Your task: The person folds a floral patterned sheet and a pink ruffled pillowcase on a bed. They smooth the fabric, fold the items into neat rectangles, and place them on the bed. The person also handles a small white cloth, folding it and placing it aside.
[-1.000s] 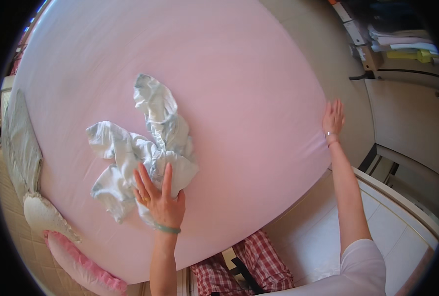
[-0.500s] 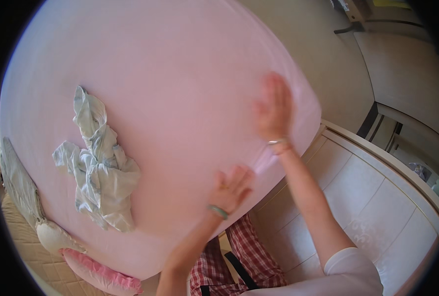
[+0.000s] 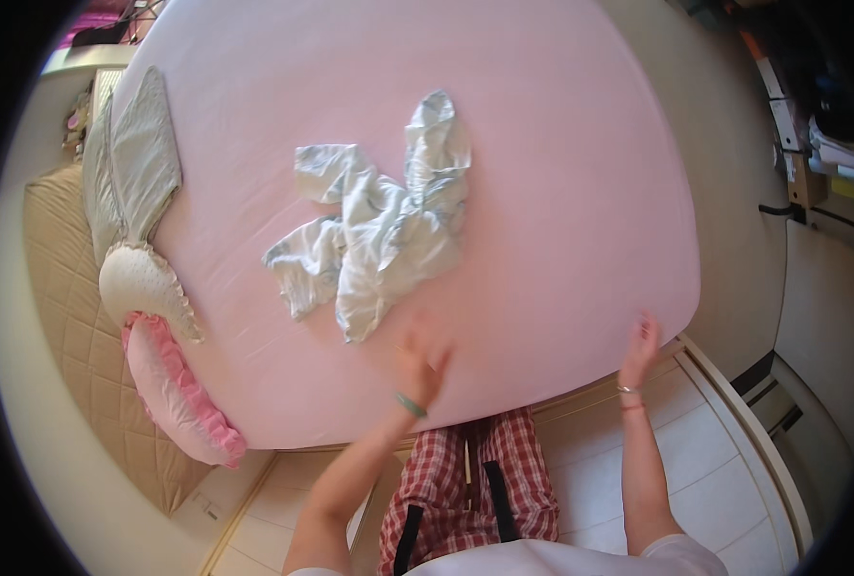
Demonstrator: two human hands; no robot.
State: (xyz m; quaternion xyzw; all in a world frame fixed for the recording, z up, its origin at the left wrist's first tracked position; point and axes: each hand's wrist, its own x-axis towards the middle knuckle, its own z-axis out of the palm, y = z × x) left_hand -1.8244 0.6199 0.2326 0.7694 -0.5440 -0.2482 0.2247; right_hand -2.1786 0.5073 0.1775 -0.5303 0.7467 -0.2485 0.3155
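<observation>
A pink fitted sheet point(image 3: 571, 259) covers the bed in front of me. On it lies a crumpled whitish garment point(image 3: 389, 230) with pale blue patches, its sleeve-like ends spread out. My left hand point(image 3: 423, 365), a green bangle at its wrist, hovers just nearer to me than the garment's lower end, apart from it. Its fingers are spread, slightly blurred and hold nothing. Over the near right edge of the mattress is my right hand point(image 3: 642, 350), fingers loosely stretched out and nothing in them. Whether it touches the sheet I cannot tell.
Along the left side lie a grey-green pillow point(image 3: 144, 158), a round cream cushion point(image 3: 144, 285) and a pink ruffled cushion point(image 3: 177, 394). Behind them stands a quilted beige headboard point(image 3: 62, 317). Tiled floor point(image 3: 715, 480) shows at right, shelves with boxes point(image 3: 787, 120) beyond.
My right hand has drawn back from the sheet toward the mattress edge. My left hand now sits nearer the garment. The view has shifted left, showing more cushions and headboard.
</observation>
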